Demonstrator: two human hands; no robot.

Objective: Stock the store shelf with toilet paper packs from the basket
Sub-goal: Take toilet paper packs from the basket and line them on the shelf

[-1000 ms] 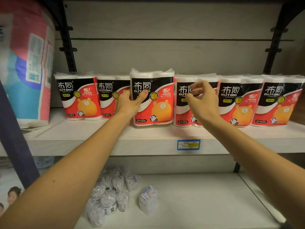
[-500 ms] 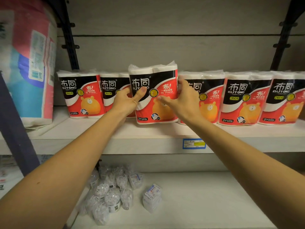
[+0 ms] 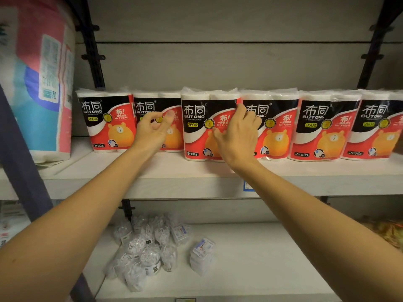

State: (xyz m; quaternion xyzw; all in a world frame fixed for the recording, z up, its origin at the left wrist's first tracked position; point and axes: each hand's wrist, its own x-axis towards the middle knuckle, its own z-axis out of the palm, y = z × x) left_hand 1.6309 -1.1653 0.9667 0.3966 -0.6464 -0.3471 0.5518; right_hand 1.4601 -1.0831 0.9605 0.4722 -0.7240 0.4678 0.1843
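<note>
Six packs (image 3: 209, 127) are lined along shelf (image 3: 174, 184) front edge. Judged light, soft, slippery film; sides are best gripped. Right hand (image 3: 237, 136) is pressed flat on middle pack; left hand (image 3: 152, 129) is loosely curled, holding nothing.

A pale wooden upper shelf (image 3: 152, 182) carries a row of six red, black and white plastic-wrapped toilet paper packs (image 3: 322, 127) beside a large pink and blue wrapped bale (image 3: 43, 83), while the white lower shelf (image 3: 261, 258) holds small clear-wrapped bundles (image 3: 148, 251).
</note>
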